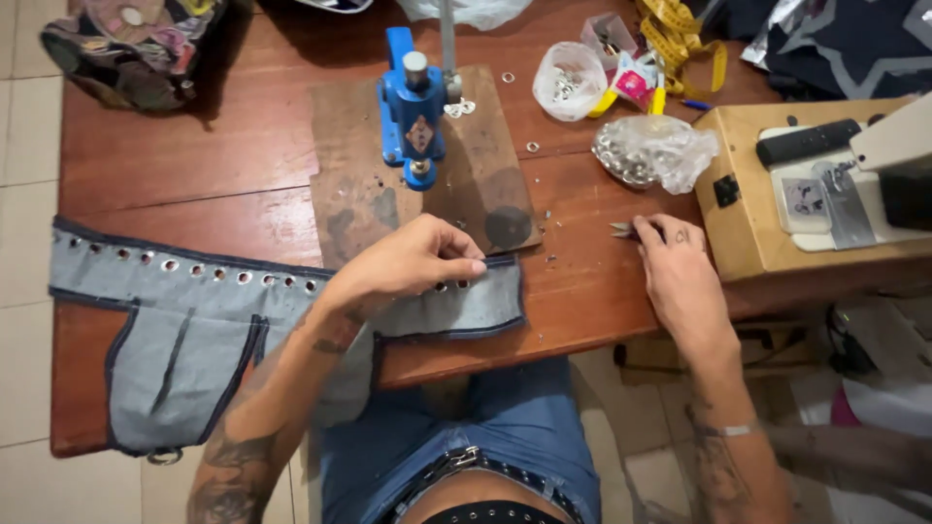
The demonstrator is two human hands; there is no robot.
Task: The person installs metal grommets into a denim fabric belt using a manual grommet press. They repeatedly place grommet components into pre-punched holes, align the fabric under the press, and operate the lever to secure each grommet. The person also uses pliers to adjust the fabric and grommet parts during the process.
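Observation:
A light denim piece [184, 330] with dark edging and a row of metal eyelets lies across the wooden table [165, 155]. My left hand [408, 264] rests on its right end, fingers curled over the eyelet row. My right hand [675, 267] lies on the table to the right, pinching a small metal tool [621, 230] whose tips stick out to the left. A blue hand press [416, 107] stands on a worn wooden board [427, 184] just beyond my left hand.
Behind sit a clear bag of metal eyelets [652, 150], a small cup of rings [569, 80], a yellow tape measure [680, 39] and loose rings. A sewing machine [854, 165] on a tan base fills the right. A patterned bag [136, 44] sits far left.

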